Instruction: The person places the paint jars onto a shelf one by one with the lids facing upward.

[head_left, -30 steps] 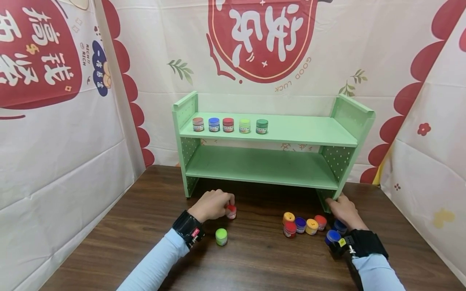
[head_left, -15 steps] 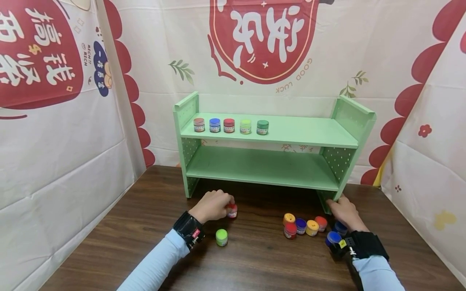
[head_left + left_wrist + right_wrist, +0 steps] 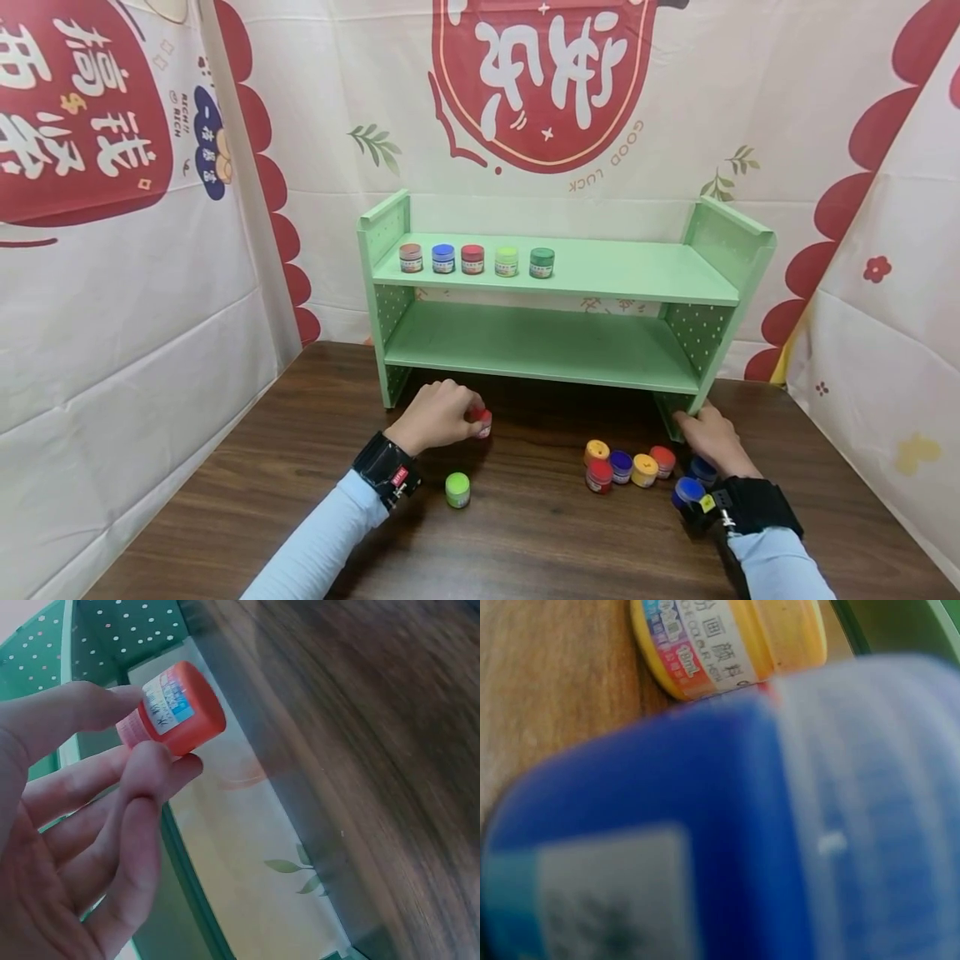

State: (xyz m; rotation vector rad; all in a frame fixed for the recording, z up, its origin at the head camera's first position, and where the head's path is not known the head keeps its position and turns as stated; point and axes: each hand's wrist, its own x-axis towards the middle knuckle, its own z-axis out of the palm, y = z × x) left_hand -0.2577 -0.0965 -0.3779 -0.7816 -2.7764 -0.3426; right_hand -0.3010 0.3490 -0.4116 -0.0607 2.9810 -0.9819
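Note:
My left hand (image 3: 437, 417) pinches a small red paint jar (image 3: 485, 423) between thumb and fingers, in front of the green shelf (image 3: 540, 333). In the left wrist view the red paint jar (image 3: 180, 709) shows its label and lies tilted in the fingertips. My right hand (image 3: 714, 435) grips the shelf's lower right leg; some of its fingers are hidden behind the panel. Close by that hand are two blue jars (image 3: 687, 492), one partly covered by the wrist. A blue jar (image 3: 645, 825) fills most of the right wrist view, blurred, with the hand itself out of sight.
On the top board stand several jars, among them a blue one (image 3: 443, 259) and a dark green one (image 3: 542, 263). A light green jar (image 3: 457, 490) stands on the table near my left wrist. Yellow (image 3: 644, 470), red and blue jars cluster left of my right hand.
My left hand has raised the red paint jar slightly and shifted it a little toward the shelf. The right hand stays at the shelf leg, and the other jars have not moved.

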